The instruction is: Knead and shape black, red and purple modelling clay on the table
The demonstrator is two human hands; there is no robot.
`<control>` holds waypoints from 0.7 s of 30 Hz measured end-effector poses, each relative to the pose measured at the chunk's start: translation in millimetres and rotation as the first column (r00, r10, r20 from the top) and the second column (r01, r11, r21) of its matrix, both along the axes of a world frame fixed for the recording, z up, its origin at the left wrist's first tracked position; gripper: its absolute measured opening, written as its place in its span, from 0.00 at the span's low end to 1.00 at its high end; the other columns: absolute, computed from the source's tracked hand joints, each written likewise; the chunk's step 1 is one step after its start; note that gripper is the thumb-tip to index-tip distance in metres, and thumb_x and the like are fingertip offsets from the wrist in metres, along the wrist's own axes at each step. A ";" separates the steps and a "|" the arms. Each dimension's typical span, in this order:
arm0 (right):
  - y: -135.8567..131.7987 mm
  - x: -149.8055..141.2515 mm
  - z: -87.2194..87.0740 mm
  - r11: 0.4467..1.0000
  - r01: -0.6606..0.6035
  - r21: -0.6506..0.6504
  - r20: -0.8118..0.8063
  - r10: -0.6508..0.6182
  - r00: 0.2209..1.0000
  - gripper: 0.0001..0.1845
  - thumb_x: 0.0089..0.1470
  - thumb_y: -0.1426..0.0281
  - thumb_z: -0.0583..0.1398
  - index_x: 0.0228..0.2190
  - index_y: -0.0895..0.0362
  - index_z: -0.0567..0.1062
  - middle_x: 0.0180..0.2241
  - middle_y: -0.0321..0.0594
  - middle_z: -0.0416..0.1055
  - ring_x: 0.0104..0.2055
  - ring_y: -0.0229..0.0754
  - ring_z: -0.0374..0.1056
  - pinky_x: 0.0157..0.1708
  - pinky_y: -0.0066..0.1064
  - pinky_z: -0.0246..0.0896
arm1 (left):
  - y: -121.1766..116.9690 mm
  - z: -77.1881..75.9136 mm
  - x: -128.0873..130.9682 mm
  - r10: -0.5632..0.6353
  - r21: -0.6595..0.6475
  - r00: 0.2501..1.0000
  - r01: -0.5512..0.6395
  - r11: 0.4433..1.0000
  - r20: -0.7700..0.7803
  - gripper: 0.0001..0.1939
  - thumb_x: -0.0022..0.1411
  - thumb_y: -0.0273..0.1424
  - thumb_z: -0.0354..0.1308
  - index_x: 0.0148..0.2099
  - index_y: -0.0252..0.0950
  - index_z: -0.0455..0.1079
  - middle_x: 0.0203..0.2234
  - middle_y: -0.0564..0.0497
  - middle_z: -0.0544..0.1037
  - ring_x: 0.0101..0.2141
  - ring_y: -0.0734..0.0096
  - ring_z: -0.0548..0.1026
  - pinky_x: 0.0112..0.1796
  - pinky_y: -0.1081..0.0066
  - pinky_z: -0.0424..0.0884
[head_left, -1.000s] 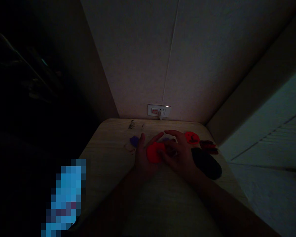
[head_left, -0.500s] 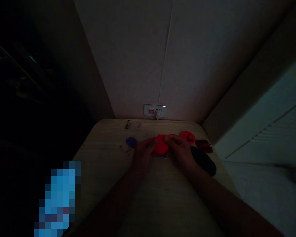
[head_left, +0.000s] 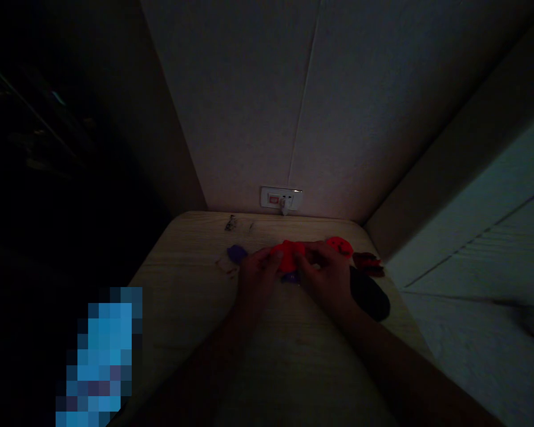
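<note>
Between both hands is a flat, roundish red piece of modelling clay (head_left: pixel 288 257), raised over the tabletop. My left hand (head_left: pixel 257 276) pinches its left edge, thumb on top. On the opposite edge, my right hand (head_left: pixel 327 273) grips it with thumb and fingers; some fingertips are hidden behind the clay. Just below the red piece, a purple piece (head_left: pixel 291 277) is partly covered. Another purple piece (head_left: pixel 237 254) lies left of my left hand. Beyond my right hand rests a second red disc (head_left: pixel 339 247) with dark marks.
On the right of the wooden table (head_left: pixel 196 308) lie a black oval object (head_left: pixel 370 295) and several dark red strips (head_left: pixel 368 264). Against the wall is a socket (head_left: pixel 281 197) with a plug in it. A pixelated blue patch covers the lower left. The room is dim.
My right hand has shifted its hold to the red clay's right edge, and my left hand has gone from an open palm under it to pinching its left edge. The clay now looks bent.
</note>
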State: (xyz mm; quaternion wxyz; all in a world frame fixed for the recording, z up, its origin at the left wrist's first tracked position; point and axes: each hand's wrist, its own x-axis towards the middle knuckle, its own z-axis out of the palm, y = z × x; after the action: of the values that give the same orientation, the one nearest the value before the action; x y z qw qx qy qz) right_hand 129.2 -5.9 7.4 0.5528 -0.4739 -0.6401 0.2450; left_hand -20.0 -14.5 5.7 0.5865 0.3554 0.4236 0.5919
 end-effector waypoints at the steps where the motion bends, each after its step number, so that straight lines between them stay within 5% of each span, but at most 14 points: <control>1: -1.1 0.4 1.5 0.998 0.025 0.063 0.060 -0.028 0.998 0.10 0.56 0.65 0.66 0.39 0.55 0.81 0.29 0.39 0.75 0.28 0.39 0.69 0.29 0.33 0.68 | -0.6 0.2 0.9 -0.006 0.006 1.000 0.006 1.000 -0.005 0.18 0.52 0.40 0.71 0.41 0.33 0.80 0.32 0.46 0.84 0.33 0.64 0.81 0.36 0.69 0.78; 5: -5.3 0.6 7.7 0.973 0.032 0.228 0.224 -0.084 0.971 0.09 0.58 0.69 0.64 0.41 0.54 0.80 0.30 0.39 0.75 0.29 0.41 0.69 0.32 0.35 0.70 | -2.6 0.7 3.8 -0.020 0.003 1.000 0.020 1.000 0.003 0.19 0.50 0.38 0.73 0.41 0.33 0.79 0.31 0.46 0.84 0.33 0.63 0.82 0.36 0.67 0.78; 11: -10.9 -1.2 6.3 0.914 -0.151 0.376 0.391 -0.009 0.920 0.19 0.60 0.75 0.60 0.52 0.50 0.76 0.46 0.47 0.74 0.46 0.47 0.72 0.43 0.42 0.73 | -2.3 5.0 3.3 0.014 -0.045 0.993 -0.009 0.999 0.118 0.15 0.50 0.36 0.72 0.39 0.33 0.78 0.30 0.48 0.83 0.30 0.67 0.80 0.34 0.71 0.75; 16: -11.6 -4.4 6.8 0.893 -0.224 0.391 0.502 -0.003 0.865 0.28 0.59 0.76 0.59 0.60 0.48 0.70 0.51 0.49 0.70 0.51 0.52 0.68 0.47 0.49 0.71 | -1.0 9.6 3.4 0.038 -0.123 0.894 0.019 0.992 0.447 0.15 0.50 0.38 0.70 0.37 0.33 0.77 0.33 0.48 0.83 0.33 0.68 0.81 0.35 0.71 0.75; 21: -16.0 -7.1 13.9 0.875 -0.312 0.370 0.517 0.085 0.851 0.27 0.57 0.73 0.59 0.58 0.50 0.71 0.53 0.50 0.70 0.55 0.55 0.67 0.52 0.55 0.67 | -1.8 9.7 5.2 0.002 -0.034 0.932 0.011 0.999 0.362 0.14 0.53 0.37 0.71 0.38 0.33 0.77 0.32 0.51 0.81 0.31 0.75 0.78 0.33 0.77 0.71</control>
State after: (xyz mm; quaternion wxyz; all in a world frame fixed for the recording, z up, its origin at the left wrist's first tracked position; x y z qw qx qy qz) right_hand 122.1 -21.9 21.2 0.4376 -0.3115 -0.8432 0.0241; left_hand -14.8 -16.3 15.5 0.6620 0.2308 0.3178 0.6384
